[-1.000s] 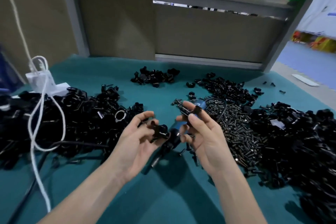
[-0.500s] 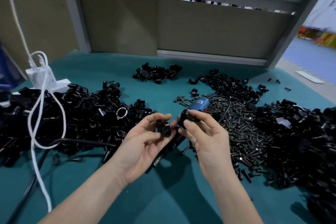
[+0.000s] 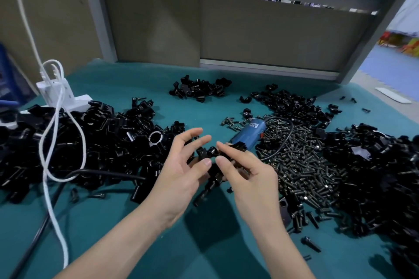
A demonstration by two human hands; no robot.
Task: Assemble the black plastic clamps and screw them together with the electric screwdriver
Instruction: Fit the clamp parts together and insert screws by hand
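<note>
Head view: both forearms come up from the bottom edge and meet over the middle of the teal table [image 3: 204,247]. The left hand [image 3: 181,172] is turned palm inward, thumb and lower fingers pinching a black clamp half [image 3: 203,151], while its 2 upper fingers stand out straight and apart. The right hand [image 3: 247,174] faces it, thumb and forefinger clamped on a second clamp half [image 3: 234,147]. The 2 halves sit just beside each other between the thumbs; whether they touch, I cannot tell.

The electric screwdriver [image 3: 249,132] lies on the cloth just beyond the hands, its blue body angled away to the right, its front end hidden behind them. It rests against the screw heap [image 3: 301,161].

Room is tight at the sides. A big clamp pile [image 3: 102,142] crowds the left, with a white cable [image 3: 51,142] looped over it and a black cord [image 3: 102,172] running out from under. Another clamp pile [image 3: 374,165] fills the right. 2 smaller heaps lie at the back: one [image 3: 199,90] near the wall, one [image 3: 294,106] behind the screws. Bare cloth shows beneath the forearms, and in a strip between the hands and the back heap.
</note>
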